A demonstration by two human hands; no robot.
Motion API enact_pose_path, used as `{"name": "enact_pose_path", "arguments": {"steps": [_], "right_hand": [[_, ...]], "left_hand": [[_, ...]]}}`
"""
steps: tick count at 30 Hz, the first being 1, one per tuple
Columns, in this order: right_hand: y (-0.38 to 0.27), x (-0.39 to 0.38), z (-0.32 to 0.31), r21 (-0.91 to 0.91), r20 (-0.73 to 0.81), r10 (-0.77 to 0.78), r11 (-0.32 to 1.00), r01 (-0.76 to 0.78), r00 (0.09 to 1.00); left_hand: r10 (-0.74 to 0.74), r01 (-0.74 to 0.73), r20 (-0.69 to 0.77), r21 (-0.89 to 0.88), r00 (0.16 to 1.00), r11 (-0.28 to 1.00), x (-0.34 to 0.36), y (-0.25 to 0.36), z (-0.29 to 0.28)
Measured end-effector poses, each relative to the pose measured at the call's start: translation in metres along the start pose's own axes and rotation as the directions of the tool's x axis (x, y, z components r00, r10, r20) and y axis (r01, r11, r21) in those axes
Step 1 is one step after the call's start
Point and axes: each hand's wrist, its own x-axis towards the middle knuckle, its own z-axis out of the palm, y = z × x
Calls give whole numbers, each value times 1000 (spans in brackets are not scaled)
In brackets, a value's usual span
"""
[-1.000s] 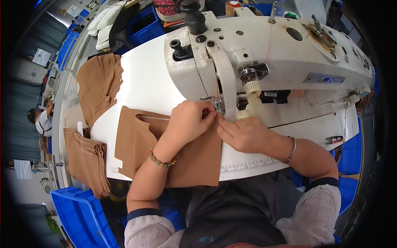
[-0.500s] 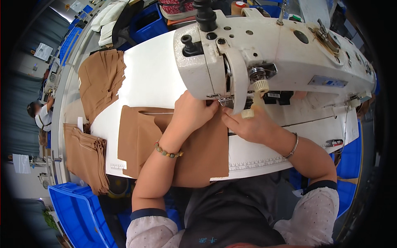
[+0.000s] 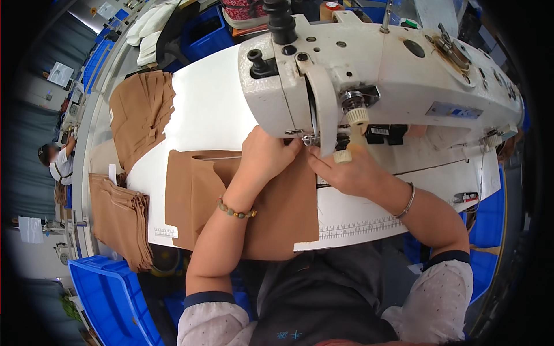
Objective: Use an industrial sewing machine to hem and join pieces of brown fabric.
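Observation:
A brown fabric piece (image 3: pixel 283 214) lies on the white sewing table, with a folded layer along its left part and its front edge hanging over the table's rim. Its far edge runs in under the head of a white sewing machine (image 3: pixel 346 63). My left hand (image 3: pixel 266 155) is closed on the fabric just left of the presser foot (image 3: pixel 310 140), thumb and fingers pinched together. From the other side, my right hand (image 3: pixel 351 172) pinches the cloth's far right corner close to the foot. The machine head hides the needle and part of my fingertips.
Two stacks of brown cut pieces, a far one (image 3: pixel 141 112) and a near one (image 3: pixel 120 219), lie on the left. Blue bins (image 3: pixel 115 300) stand below and behind the table. A ruler strip (image 3: pixel 369 228) runs along the front edge. Another person (image 3: pixel 57 161) sits far left.
The picture has shifted slightly, so the machine appears a little further left. Both hands keep their pinch beside the presser foot, and the fabric has barely moved.

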Motion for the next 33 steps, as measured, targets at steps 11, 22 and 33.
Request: {"name": "enact_pose_path", "arguments": {"steps": [11,22,33], "right_hand": [[-28,-12,-11,12,-71,-250,968,251,966],[-36,-10,-15,54,-37,-224,973,226,974],[-40,-11,-12,52,-111,-239,968,246,965]], "left_hand": [[-207,211,209,6,956,978,-13,8,-35],[41,-60,133,138,990,989,-17,-21,-32],[220,-156,-87,463,972,873,-42,-19,-52]]}}
